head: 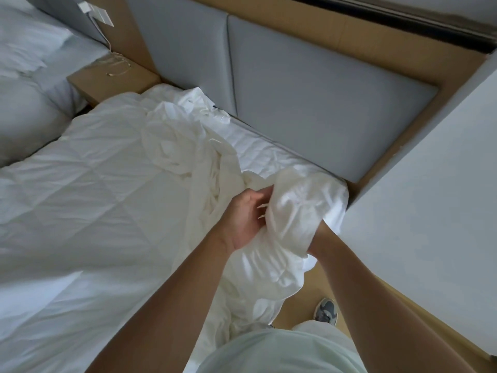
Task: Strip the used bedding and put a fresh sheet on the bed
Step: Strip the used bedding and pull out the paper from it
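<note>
Trouble is most likely to come from the loose length of the used duvet cover (290,211). It is bunched at the bed's corner just below the headboard (322,109), and folds hang off the bed edge toward the floor near a shoe (325,309). If the bundle is lifted before this slack is gathered, the hanging part could be trodden on or trailed across the floor. A long tail is also draped further along the headboard, over the quilted duvet (94,189), which could be dragged with it. The left hand (244,216) is curled into the fabric, its fingers buried in a fold, so a grip is judged to be held. Of the right hand (320,235) only the wrist shows, the rest being buried beneath the bundle; its opening cannot be told.
</note>
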The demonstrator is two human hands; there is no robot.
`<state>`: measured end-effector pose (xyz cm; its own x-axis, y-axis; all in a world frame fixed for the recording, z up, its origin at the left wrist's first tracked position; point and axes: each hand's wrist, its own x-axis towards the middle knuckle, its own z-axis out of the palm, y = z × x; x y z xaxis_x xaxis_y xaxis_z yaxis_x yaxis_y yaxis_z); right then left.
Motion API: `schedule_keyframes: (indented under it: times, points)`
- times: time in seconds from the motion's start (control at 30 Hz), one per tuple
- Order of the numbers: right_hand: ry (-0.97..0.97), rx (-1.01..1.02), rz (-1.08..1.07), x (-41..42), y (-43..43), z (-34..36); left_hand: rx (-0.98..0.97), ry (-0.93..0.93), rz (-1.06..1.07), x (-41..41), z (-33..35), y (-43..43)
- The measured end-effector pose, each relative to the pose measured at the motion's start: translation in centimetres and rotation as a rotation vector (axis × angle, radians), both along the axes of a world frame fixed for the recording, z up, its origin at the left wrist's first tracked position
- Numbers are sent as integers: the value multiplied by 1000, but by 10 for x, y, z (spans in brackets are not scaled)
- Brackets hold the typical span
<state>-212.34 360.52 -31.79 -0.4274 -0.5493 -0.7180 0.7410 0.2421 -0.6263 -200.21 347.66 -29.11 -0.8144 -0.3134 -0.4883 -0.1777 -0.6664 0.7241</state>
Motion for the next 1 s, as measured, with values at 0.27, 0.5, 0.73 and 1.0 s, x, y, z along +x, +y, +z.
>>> schedule_keyframes:
  times: [0.27, 0.5, 0.73, 1.0]
  points:
    - [75, 23, 191, 18, -18, 10, -684, -368, -137, -2, 1, 2]
    - [99, -108, 75, 28, -34, 17, -511, -137, 102, 2, -7, -14]
    - [275, 440, 361, 40, -16, -24, -277, 36, 223, 17, -14, -27]
    - [277, -47, 55, 25, -44, 23, -690, -174, 95, 6, -4, -23]
